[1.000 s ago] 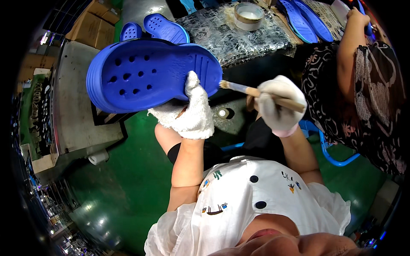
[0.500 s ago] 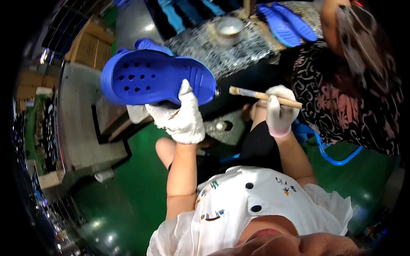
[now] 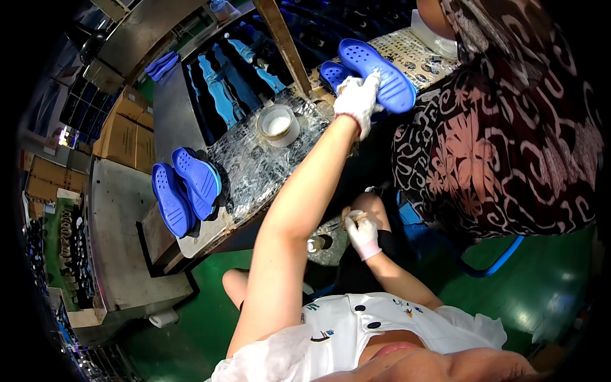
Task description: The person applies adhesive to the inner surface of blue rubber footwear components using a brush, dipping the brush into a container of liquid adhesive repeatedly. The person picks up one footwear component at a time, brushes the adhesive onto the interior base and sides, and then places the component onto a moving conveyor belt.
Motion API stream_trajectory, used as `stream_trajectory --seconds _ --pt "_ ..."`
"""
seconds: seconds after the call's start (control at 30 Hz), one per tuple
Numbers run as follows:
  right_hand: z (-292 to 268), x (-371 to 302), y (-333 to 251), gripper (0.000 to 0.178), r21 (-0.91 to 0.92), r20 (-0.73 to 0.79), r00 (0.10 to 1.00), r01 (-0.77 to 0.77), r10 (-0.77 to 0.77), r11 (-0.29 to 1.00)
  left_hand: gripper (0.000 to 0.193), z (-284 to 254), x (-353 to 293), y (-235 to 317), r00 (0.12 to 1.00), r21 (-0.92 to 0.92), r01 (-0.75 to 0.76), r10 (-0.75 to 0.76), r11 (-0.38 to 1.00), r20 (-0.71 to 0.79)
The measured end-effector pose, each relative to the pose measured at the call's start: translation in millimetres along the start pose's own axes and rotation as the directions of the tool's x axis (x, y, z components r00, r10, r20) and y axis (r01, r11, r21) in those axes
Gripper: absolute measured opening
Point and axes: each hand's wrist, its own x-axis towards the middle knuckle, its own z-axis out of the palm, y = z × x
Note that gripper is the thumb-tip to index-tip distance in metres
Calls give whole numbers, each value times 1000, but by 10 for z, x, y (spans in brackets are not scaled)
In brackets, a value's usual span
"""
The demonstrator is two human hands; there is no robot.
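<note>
My left hand (image 3: 358, 102), in a white glove, reaches far out over the table and closes on the side of a blue clog (image 3: 386, 75). A second blue clog (image 3: 333, 74) lies just left of it, partly hidden by my hand. Low by my knee, my right hand (image 3: 363, 234), gloved in white, is closed around a slim brush (image 3: 336, 224). The brush points toward a small jar (image 3: 316, 244) at a speckled surface; whether its bristles touch the jar I cannot tell. Two more blue clogs (image 3: 170, 200) rest on the table's near left corner.
An open round tub (image 3: 278, 125) of white stuff stands on the plastic-covered table (image 3: 245, 167). A wooden post (image 3: 284, 48) rises behind it, beside a conveyor (image 3: 223, 79). Close on the right sits a person in patterned clothes (image 3: 484, 140). Cardboard boxes (image 3: 127, 130) stand at left.
My left hand has left the clog it held; a pair now rests at the table's left. It has moved right onto another clog. My right hand has lowered the brush toward the jar.
</note>
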Motion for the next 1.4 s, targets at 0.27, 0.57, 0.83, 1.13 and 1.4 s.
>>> stream_trajectory --seconds 0.27,0.57,0.83,1.13,1.4 --pt "63 121 100 18 -92 32 998 57 -54 994 17 -690 -1021 -251 363 627 -774 869 81 336" --pt "-160 406 -768 6 410 -130 925 377 -356 831 47 -3615 -2320 -26 488 842 282 686 460 -539" --pt "-234 1840 -2271 11 -167 -109 746 638 -657 752 58 -3997 -2475 30 676 538 558 29 632 -736" --pt "48 2196 -2344 18 -456 130 789 585 -600 671 40 -4291 -2609 -325 739 190 259 -67 947 -670" --pt "-33 2069 -2308 14 -380 47 689 682 -723 625 39 -4080 -2599 -100 678 460 478 18 748 -735"
